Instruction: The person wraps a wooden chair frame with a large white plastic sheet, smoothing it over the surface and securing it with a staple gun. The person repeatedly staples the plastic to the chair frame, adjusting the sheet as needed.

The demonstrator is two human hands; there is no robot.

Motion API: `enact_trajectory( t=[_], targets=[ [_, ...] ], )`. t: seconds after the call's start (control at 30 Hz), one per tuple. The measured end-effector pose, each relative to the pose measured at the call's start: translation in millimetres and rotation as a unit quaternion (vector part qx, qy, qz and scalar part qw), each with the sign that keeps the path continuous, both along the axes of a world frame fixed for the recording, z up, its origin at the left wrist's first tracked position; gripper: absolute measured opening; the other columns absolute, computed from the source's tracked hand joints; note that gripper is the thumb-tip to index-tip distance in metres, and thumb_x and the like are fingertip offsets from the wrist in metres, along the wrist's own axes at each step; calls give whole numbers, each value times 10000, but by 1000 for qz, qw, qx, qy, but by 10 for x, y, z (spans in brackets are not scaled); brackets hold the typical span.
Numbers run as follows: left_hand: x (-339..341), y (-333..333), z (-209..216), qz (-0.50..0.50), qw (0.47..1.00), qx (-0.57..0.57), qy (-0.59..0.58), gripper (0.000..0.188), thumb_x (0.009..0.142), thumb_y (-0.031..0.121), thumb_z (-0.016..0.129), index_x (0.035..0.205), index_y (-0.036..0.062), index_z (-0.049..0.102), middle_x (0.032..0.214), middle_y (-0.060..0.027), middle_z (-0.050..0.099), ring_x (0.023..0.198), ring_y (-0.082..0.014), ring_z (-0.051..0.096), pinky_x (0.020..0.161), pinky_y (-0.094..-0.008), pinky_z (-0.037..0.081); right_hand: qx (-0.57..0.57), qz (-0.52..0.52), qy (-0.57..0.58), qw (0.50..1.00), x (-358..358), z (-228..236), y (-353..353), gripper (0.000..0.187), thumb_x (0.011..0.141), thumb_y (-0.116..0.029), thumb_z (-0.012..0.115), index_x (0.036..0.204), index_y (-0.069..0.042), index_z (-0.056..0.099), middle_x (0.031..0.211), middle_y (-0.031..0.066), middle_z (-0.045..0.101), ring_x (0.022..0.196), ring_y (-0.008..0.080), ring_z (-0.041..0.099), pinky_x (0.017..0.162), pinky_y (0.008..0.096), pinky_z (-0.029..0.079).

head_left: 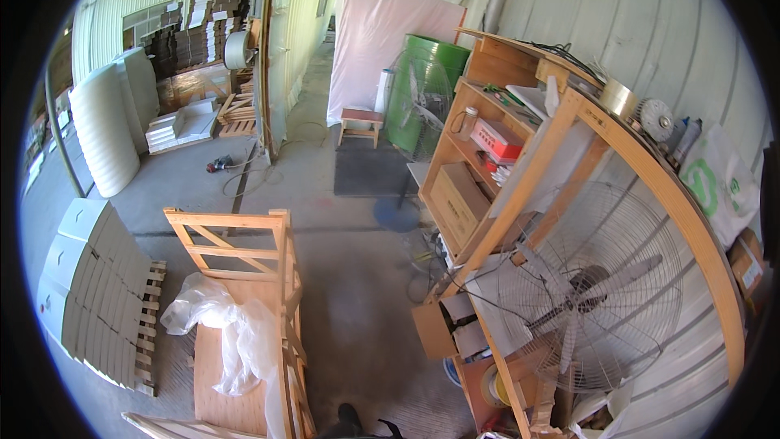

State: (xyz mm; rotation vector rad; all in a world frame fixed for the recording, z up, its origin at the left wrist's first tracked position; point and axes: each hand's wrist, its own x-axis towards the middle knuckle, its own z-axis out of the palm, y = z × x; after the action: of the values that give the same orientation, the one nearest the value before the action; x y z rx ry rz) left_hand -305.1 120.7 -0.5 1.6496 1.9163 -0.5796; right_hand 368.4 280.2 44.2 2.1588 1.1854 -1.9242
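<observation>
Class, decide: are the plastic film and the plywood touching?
Touching: the head view shows the plastic film lying crumpled directly on the plywood.

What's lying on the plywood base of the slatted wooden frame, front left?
Crumpled plastic film lies on the plywood base, with bare board showing beside it. Its bunched folds cover the rest, so anything underneath them can't be seen.

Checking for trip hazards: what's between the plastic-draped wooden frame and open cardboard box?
Bare grey floor, in the head view, separates frame from box.
</observation>
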Motion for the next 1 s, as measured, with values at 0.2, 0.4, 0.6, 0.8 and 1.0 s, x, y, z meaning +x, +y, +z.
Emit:
enact_trajectory(
  t=[0.2, 0.4, 0.6, 0.8, 1.0],
  targets=[
    [-11, 417, -64, 57, 997, -39, -27, 418, 926, 380, 467, 939, 18, 676, 928, -209, 654, 948, -342, 618, 842, -456, 471, -19, 37, -13, 999, -84, 17, 547, 488, 816, -493, 639, 706, -18, 657, 565, 103, 586, 493, 215, 571, 488, 366, 439],
    [248, 1313, -238, 281, 947, 70, -138, 462, 921, 379, 431, 935, -13, 675, 934, -269, 656, 968, -402, 628, 836, -488, 473, -35, 50, -8, 998, -85, -5, 876, 469, 801, -473, 657, 715, -11, 654, 571, 100, 578, 491, 212, 558, 479, 365, 425],
    [1272, 1794, 1, 438, 857, 204, -178, 593, 996, 424, 304, 981, -72, 630, 1021, -318, 625, 992, -472, 586, 877, -531, 438, -52, 84, 11, 995, -85, -136, 1522, 452, 787, -453, 676, 725, -5, 652, 577, 97, 571, 488, 208, 544, 471, 364, 411],
    [1855, 2019, 288, 560, 803, 162, -122, 428, 986, 414, 372, 1052, 43, 575, 1021, -274, 602, 1009, -449, 568, 904, -538, 434, -18, 94, -6, 995, -183, -140, 2519, 439, 741, -398, 706, 780, 37, 666, 640, 105, 601, 563, 208, 576, 510, 356, 436],
    [1988, 2161, 127, 575, 803, 151, -41, 425, 964, 422, 392, 1040, 51, 585, 1051, -232, 623, 1033, -413, 574, 889, -526, 447, -16, 314, -87, 945, -421, 35, 4011, 374, 715, -321, 712, 744, 51, 684, 706, 130, 655, 637, 253, 628, 579, 378, 483]
  ],
)
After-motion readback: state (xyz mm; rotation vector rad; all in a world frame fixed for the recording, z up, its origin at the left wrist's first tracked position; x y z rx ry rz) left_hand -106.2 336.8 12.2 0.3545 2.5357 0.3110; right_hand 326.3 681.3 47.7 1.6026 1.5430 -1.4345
